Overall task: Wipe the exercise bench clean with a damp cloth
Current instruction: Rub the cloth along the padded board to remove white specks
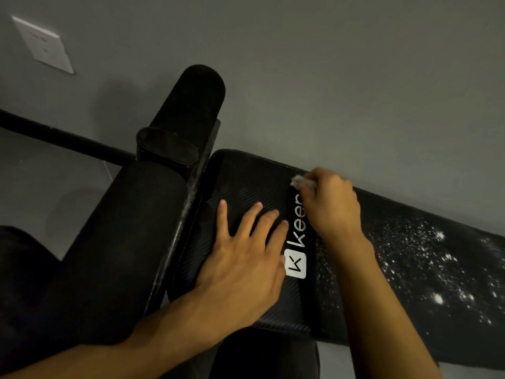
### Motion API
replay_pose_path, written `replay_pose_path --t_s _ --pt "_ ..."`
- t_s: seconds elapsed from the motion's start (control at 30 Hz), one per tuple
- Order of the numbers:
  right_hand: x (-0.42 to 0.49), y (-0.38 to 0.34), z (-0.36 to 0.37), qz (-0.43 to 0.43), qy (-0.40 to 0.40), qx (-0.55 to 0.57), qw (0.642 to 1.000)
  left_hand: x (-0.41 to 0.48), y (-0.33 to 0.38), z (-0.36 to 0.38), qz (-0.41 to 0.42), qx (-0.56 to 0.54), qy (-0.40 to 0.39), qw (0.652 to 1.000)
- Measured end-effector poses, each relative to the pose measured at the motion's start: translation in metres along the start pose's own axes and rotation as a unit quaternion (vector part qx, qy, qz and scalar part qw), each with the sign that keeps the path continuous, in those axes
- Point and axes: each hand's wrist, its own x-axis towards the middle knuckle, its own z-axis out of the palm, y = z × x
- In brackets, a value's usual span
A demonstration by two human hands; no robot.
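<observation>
The left hand [246, 258] lies flat near the roller end of the black padded exercise bench with a woven-look surface [246, 176], palm down and fingers straight and spread. Its fingertips reach a black band with white "Keep" lettering [297, 242] that crosses the pad from edge to edge. The bench's long axis runs from the black cylindrical foam rollers [202, 99] at its upper-left end down to the right. At the far long edge, by the band's end, the right hand [330, 203] is curled round a small crumpled white cloth [300, 181]. The cloth pokes out leftward and is too bunched to show a long axis. White specks [423, 258] dot the pad's right part. Behind are a grey wall [328, 77] and a white socket plate [43, 45].
</observation>
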Motion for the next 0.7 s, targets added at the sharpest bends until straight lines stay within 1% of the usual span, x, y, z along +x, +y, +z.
replay_pose_path --t_s 0.07,0.23,0.43,0.5,0.6,0.7 --pt "0.004 -0.002 0.001 -0.004 0.004 -0.011 1.0 0.0 -0.001 0.0 0.0 -0.002 -0.001 1.0" --pt "-0.035 0.003 -0.003 -0.03 -0.006 -0.004 1.0 0.0 -0.001 -0.001 0.001 -0.009 0.003 1.0" --pt "0.03 -0.004 0.005 0.006 -0.003 -0.003 1.0 0.0 -0.001 0.0 0.004 -0.007 0.006 1.0" --pt "0.037 -0.003 0.006 0.007 -0.004 -0.008 1.0 0.0 -0.001 0.0 0.004 -0.006 0.007 1.0" --pt "0.012 -0.001 0.002 0.006 -0.011 0.0 1.0 0.0 -0.002 0.002 0.002 -0.009 0.012 1.0" --pt "-0.038 0.003 -0.005 -0.013 -0.023 -0.002 1.0 0.0 -0.002 0.001 0.003 -0.011 0.009 1.0"
